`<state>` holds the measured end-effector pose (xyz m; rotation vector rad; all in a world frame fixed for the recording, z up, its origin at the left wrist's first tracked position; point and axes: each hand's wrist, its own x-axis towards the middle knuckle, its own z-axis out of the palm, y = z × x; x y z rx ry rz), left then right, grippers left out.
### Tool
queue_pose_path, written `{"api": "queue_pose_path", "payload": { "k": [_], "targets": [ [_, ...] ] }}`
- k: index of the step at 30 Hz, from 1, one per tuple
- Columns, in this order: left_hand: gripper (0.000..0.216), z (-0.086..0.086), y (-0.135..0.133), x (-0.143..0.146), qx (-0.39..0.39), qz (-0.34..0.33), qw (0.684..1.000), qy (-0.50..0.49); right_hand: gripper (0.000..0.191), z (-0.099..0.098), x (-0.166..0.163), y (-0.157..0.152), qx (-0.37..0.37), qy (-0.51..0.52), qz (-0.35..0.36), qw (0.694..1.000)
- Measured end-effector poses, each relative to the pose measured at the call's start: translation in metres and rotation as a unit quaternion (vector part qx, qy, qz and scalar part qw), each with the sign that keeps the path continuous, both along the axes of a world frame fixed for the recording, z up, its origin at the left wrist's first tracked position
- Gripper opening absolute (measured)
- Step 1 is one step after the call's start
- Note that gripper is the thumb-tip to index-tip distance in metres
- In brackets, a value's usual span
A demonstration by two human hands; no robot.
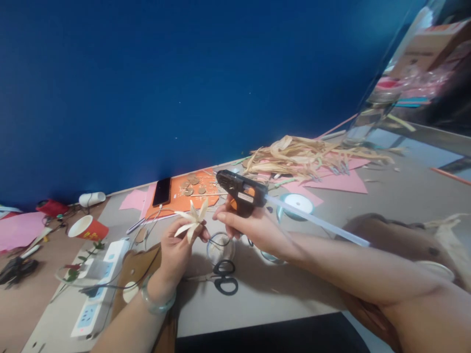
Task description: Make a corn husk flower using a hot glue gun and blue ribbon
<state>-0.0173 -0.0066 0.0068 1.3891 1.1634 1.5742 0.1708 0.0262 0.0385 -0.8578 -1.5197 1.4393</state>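
Note:
Pinched in the fingers of my left hand (176,247) is a pale flower (194,219) with several pointed petals, which looks made of dried husk. My right hand (253,228) is wrapped round the handle of a black and orange glue gun (243,191). A long whitish glue stick (316,220) sticks out of its back, over my right forearm. The gun's nozzle end is up and to the right of the flower, apart from it. Below my hands lie black-handled scissors (225,278) and a small clear round dish (221,249).
Dried husks (290,157) lie in a pile on pink paper (342,182) at the back. A phone (162,191) rests by an orange sheet (176,189) with scraps. To the left are a power strip (97,289) with cords and a tilted red cup (88,228). A ribbon spool (297,205) lies right.

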Motion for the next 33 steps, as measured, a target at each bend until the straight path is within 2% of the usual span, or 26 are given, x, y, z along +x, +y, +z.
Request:
{"api": "queue_pose_path", "payload": {
  "k": [4, 8, 15, 20, 25, 33],
  "targets": [
    [0.009, -0.014, -0.004, 0.000, -0.030, -0.046, 0.998, -0.017, 0.020, -0.006, -0.007, 0.004, -0.058, 0.064, 0.027, 0.996],
    [0.004, -0.018, -0.004, 0.002, -0.016, -0.088, 0.995, -0.043, 0.020, -0.005, -0.006, 0.002, -0.050, 0.085, 0.082, 0.992],
    [0.008, -0.013, -0.003, 0.007, 0.000, -0.120, 0.991, -0.058, 0.020, -0.008, -0.006, 0.000, -0.046, 0.073, 0.053, 0.995],
    [0.007, -0.018, -0.003, 0.004, -0.005, -0.087, 0.996, -0.020, 0.019, -0.010, -0.007, -0.001, -0.043, 0.078, 0.024, 0.996],
    [0.012, -0.019, -0.003, 0.004, 0.000, -0.034, 0.999, 0.007, 0.014, -0.005, -0.004, -0.004, -0.024, 0.053, 0.027, 0.998],
    [0.004, -0.017, -0.004, 0.005, 0.038, -0.021, 0.998, 0.035, 0.014, 0.005, -0.001, -0.006, 0.018, -0.001, 0.023, 1.000]
  ]
}}
